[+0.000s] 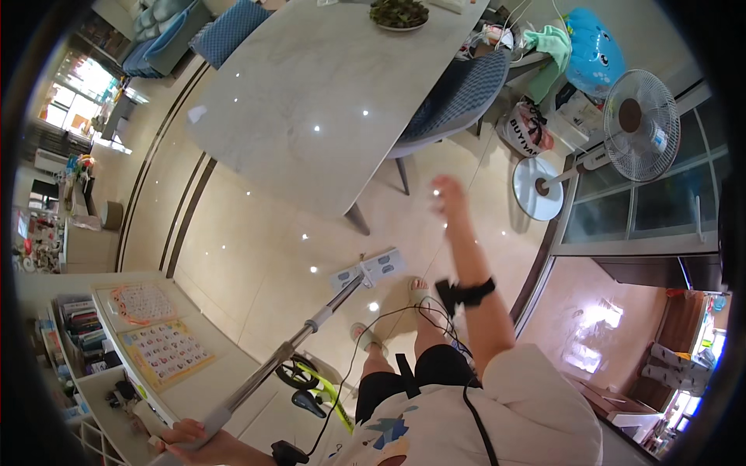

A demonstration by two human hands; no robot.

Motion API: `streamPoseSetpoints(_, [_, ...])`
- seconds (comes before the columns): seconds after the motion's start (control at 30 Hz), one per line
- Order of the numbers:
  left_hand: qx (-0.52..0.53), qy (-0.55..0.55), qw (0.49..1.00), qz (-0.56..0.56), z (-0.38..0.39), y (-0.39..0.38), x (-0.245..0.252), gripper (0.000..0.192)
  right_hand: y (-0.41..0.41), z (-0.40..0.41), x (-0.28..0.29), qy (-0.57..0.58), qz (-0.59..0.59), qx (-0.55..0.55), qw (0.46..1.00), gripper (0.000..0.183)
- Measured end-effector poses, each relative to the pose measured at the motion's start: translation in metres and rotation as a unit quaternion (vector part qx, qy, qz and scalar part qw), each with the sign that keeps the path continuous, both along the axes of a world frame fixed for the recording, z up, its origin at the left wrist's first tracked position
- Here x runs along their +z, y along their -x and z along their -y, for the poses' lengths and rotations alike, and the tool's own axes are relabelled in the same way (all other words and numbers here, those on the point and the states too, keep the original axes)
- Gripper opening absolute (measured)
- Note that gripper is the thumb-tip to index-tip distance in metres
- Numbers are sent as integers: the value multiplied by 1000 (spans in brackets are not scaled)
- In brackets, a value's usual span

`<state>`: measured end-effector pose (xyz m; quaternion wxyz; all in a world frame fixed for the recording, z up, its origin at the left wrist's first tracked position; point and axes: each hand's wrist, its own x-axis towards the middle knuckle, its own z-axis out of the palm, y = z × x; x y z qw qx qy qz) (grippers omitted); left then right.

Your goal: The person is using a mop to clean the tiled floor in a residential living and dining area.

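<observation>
My left hand [195, 441] is wrapped around the grey grip of a flat mop's telescopic metal pole [265, 368], at the lower left. The pole slants away from me to the flat mop head [366, 270], which rests on the tiled floor just ahead of my feet. My right hand [451, 201] is raised in the air, right of the table's near corner. It is blurred, and I cannot make out how far its fingers are bent; no object shows in it. A black strap [473, 293] circles my right forearm, and a thin black cable hangs across my legs.
A stone-topped table [280, 145] carries a plate of leafy greens [399, 13]. Beside it stand a blue chair [460, 96], a standing fan [641, 125] and a bag [521, 131]. A green-framed child's bike [320, 387] stands near a white cabinet [192, 373] on my left.
</observation>
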<state>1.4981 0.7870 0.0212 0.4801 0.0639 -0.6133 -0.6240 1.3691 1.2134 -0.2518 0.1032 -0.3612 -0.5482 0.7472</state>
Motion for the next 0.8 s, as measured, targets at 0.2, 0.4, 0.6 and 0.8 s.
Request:
streamPoseSetpoints(0.2, [-198, 81, 976, -26, -4, 11, -3, 29, 110, -159, 55, -92, 81, -67, 990, 73])
streamPoseSetpoints(0.4, [26, 30, 999, 8, -64, 32, 11, 14, 123, -197, 37, -91, 201, 92, 971, 70])
streamPoseSetpoints(0.6, [23, 19, 999, 36, -74, 40, 10, 15, 124, -214, 35, -105, 230, 132, 958, 63])
streamPoseSetpoints(0.8, [76, 100, 991, 37, -98, 39, 20, 14, 140, -199, 15, -276, 176, 104, 939, 48])
